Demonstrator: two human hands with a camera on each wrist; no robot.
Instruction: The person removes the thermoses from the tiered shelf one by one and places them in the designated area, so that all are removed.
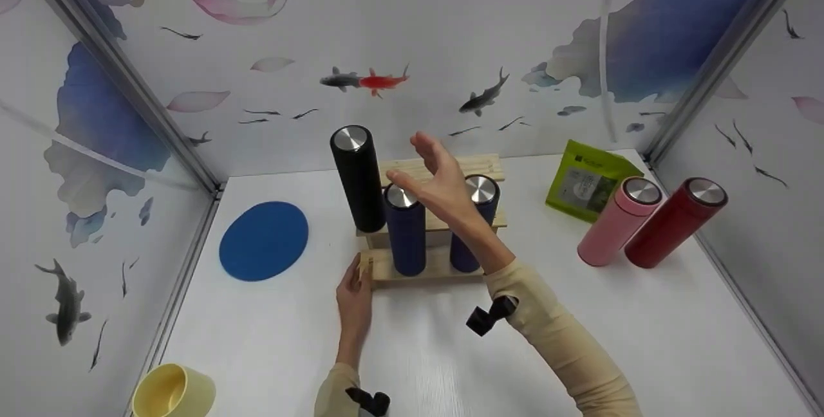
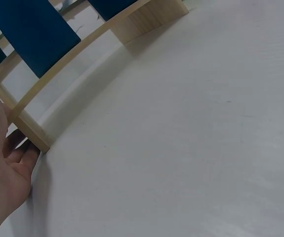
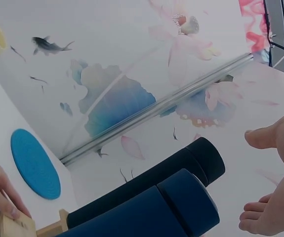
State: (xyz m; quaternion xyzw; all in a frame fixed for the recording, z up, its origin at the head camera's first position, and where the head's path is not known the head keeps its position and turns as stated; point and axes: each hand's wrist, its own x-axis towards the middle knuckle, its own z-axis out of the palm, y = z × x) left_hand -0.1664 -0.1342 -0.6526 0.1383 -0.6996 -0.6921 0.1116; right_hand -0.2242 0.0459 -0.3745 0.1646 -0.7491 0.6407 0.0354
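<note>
A stepped wooden rack (image 1: 438,275) stands on the white table. My left hand (image 1: 354,298) grips its front left end, and the left wrist view shows the fingers (image 2: 25,158) beside the end piece (image 2: 30,131). Two dark blue thermos bottles (image 1: 407,237) (image 1: 463,246) are upright on the front step. On a higher step at the left stands a black thermos (image 1: 360,185). My right hand (image 1: 444,188) hovers over the blue bottles with thumb and fingers spread, holding nothing. In the right wrist view, a gap separates that hand (image 3: 275,182) from the blue bottle's lid (image 3: 193,202).
Right of the rack stand a pink thermos (image 1: 611,227) and a red thermos (image 1: 673,227), with a green pouch (image 1: 582,182) behind them. A round blue mat (image 1: 264,240) lies to the left. A yellow cup (image 1: 196,394) is at the near left. Printed walls (image 1: 412,24) enclose the table.
</note>
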